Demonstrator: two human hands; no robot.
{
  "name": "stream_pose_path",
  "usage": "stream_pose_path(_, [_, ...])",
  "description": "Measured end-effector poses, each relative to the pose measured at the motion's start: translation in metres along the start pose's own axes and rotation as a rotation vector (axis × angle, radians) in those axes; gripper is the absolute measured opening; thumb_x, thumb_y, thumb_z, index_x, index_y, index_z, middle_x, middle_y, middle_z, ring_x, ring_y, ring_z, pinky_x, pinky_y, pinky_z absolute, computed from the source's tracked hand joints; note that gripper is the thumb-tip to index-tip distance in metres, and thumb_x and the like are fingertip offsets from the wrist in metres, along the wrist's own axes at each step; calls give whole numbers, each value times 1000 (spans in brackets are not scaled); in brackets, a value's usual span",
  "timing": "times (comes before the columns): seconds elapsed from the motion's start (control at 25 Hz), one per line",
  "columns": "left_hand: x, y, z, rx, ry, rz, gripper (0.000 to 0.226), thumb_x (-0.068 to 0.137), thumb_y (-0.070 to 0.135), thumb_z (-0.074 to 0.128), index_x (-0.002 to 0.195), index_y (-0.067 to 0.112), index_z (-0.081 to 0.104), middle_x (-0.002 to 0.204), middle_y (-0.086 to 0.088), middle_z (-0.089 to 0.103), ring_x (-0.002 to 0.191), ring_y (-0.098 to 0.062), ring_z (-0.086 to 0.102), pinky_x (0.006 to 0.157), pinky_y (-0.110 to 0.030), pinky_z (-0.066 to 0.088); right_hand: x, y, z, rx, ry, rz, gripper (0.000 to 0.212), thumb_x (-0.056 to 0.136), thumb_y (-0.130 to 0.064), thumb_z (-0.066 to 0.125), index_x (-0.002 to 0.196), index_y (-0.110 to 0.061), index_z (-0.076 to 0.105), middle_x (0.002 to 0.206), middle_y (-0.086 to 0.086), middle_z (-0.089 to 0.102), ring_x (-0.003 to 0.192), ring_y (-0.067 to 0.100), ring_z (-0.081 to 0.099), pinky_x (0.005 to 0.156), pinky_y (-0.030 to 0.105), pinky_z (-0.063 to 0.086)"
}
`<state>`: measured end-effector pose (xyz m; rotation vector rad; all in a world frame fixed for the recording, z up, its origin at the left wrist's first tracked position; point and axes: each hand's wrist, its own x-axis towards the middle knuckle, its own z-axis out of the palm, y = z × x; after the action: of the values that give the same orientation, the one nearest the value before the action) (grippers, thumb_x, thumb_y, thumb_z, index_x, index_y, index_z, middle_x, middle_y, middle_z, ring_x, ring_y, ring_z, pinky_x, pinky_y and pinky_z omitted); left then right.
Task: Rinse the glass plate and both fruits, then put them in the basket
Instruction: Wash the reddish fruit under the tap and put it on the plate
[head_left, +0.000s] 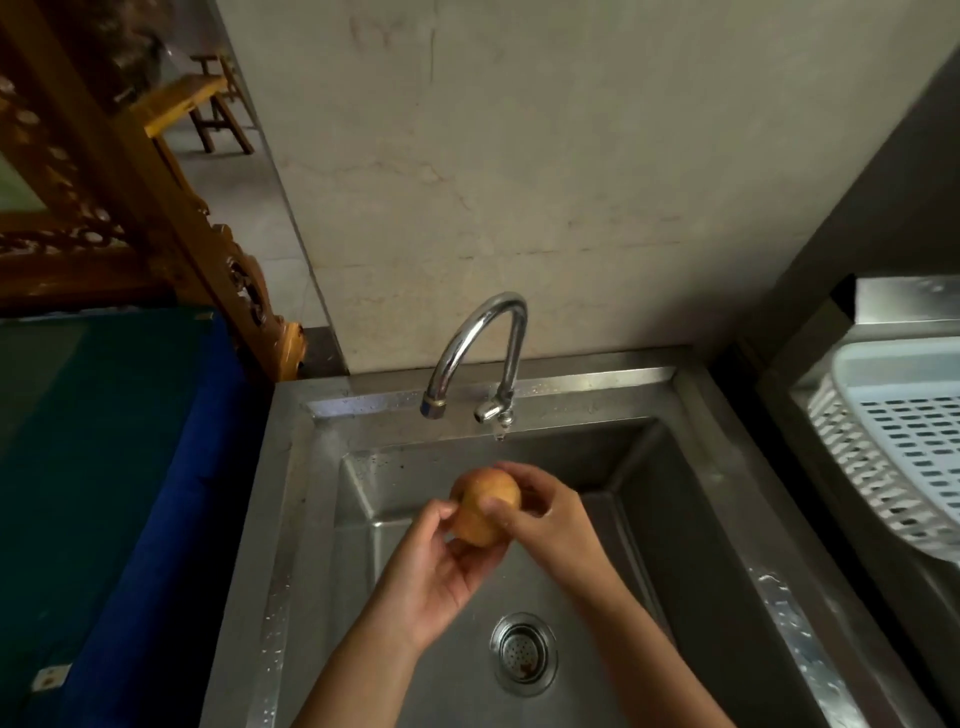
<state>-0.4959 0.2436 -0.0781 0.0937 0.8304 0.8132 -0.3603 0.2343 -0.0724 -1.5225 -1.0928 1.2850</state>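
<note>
Two hands met over the sink (291, 519): left hand (436, 566) cupped under the fruit (483, 512), right hand (545, 512) pinched on its top, below the faucet (483, 353); firm, probably slick wet, so grip round its middle; basket (904, 441) right.

Head view looks steeply down, close over sink (291, 519)
</note>
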Motion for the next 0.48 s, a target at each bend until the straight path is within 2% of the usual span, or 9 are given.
stream_pose_path(0.12, [-19, -21, 24, 122, -44, 17, 24, 87, 6, 43, 107, 2, 56, 75, -17, 73, 68, -22, 70, 64, -31, 60, -41, -14, -28, 90, 57, 28, 42, 74, -19, 73, 115, -16, 64, 107, 6, 72, 100, 16, 66, 89, 28, 52])
stream_pose_path(0.2, [-28, -33, 46, 280, -145, 35, 28, 83, 4, 48, 107, 11, 61, 81, -12, 74, 69, -18, 71, 65, -30, 60, -70, -24, -54, 197, 42, 41, 36, 73, -19, 69, 109, -14, 69, 102, 13, 74, 97, 20, 68, 89, 36, 53])
stream_pose_path(0.36, [-46, -75, 118, 638, -324, 14, 37, 70, 12, 69, 106, 13, 61, 96, -9, 70, 83, -18, 68, 66, -27, 59, -133, -43, -133, 375, 118, 44, 37, 69, -24, 70, 104, -10, 71, 93, 15, 70, 88, 23, 63, 86, 36, 48])
stream_pose_path(0.48, [-56, -131, 183, 784, -399, -25, 30, 79, 12, 65, 109, 11, 61, 103, -11, 68, 87, -19, 68, 64, -26, 59, -183, -41, -202, 467, 265, 36, 33, 71, -20, 69, 103, -12, 71, 92, 11, 71, 86, 18, 64, 81, 31, 51])
